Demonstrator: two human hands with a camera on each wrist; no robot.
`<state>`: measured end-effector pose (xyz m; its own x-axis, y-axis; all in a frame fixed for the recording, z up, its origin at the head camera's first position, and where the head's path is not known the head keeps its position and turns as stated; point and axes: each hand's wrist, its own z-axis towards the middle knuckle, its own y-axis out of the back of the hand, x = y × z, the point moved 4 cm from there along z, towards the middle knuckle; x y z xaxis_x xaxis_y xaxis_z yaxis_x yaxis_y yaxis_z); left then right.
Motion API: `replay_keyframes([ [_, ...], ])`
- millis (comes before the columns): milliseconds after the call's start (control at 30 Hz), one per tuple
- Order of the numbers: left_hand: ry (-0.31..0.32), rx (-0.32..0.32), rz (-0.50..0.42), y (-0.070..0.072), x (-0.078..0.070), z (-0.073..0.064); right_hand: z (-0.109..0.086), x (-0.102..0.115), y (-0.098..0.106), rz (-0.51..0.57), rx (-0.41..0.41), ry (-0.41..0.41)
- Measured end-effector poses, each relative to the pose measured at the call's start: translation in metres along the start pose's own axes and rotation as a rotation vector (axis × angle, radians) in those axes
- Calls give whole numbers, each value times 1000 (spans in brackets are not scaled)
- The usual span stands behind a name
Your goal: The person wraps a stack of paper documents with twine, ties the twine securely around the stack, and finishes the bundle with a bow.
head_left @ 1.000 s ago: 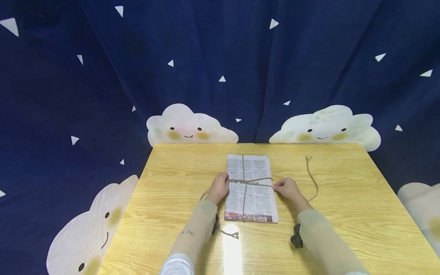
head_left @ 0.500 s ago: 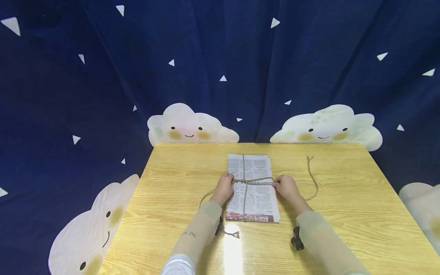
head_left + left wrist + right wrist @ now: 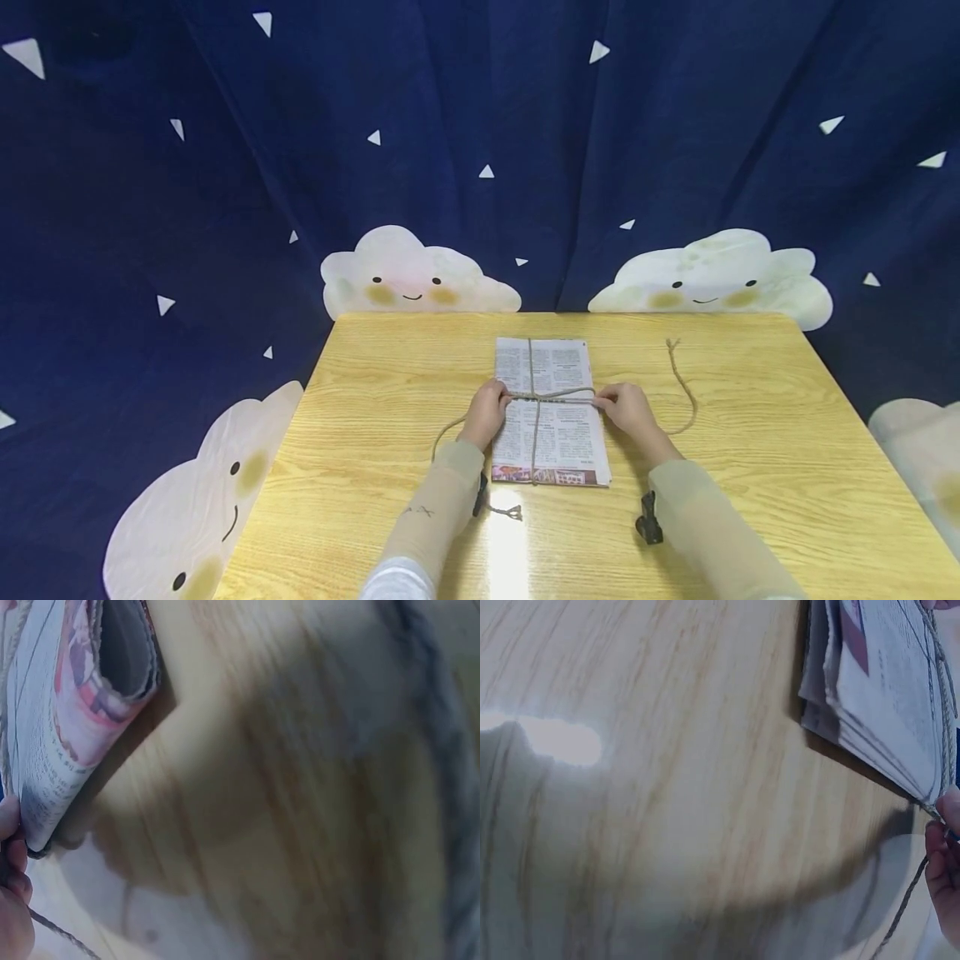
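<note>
A folded stack of newspapers (image 3: 562, 442) lies on the table, with brown twine (image 3: 533, 433) running lengthwise over it and crossing near its middle. At the stack's left edge my left hand (image 3: 486, 412) pinches the twine between thumb and fingers. My right hand (image 3: 628, 410) pinches the twine just off the right edge. Between the hands the cord spans the paper in two strands. In the left wrist view, fingers (image 3: 16, 855) hold the cord beside the folded newspapers (image 3: 82, 712). The right wrist view has the fingertips (image 3: 936, 836) on the twine at the stack's corner.
A loose twine tail (image 3: 681, 383) curves over the wooden table (image 3: 735, 500) on the right. Another tail (image 3: 450, 427) loops out left of the left hand, and its frayed end (image 3: 510, 512) lies in front. A dark blue curtain (image 3: 480, 108) hangs behind the table.
My left hand has moved slightly right, from beside the stack's left edge onto it, still pinching the twine. The right hand has barely moved.
</note>
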<state>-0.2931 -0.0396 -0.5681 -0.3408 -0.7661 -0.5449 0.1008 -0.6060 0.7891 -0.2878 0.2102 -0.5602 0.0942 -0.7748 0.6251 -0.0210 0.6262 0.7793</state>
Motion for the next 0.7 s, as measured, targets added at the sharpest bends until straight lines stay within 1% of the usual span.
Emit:
replay_keyframes([
  [100,20,-9,-32,-1,3,-1,-2,-5,-2,6,0,-46],
  [167,30,-14,-60,-2,5,-2,-5,-8,-4,5,-12,-59],
  [267,30,-36,-113,-3,6,-4,-8,-11,-7,7,-49,-59],
  [400,16,-56,-132,-4,6,-6,-11,-14,-12,3,-111,-42],
  [533,24,-27,-97,-6,7,-7,-15,-14,-16,11,-145,-33],
  [700,28,33,-36,-8,6,-7,-20,-13,-18,5,-144,1],
])
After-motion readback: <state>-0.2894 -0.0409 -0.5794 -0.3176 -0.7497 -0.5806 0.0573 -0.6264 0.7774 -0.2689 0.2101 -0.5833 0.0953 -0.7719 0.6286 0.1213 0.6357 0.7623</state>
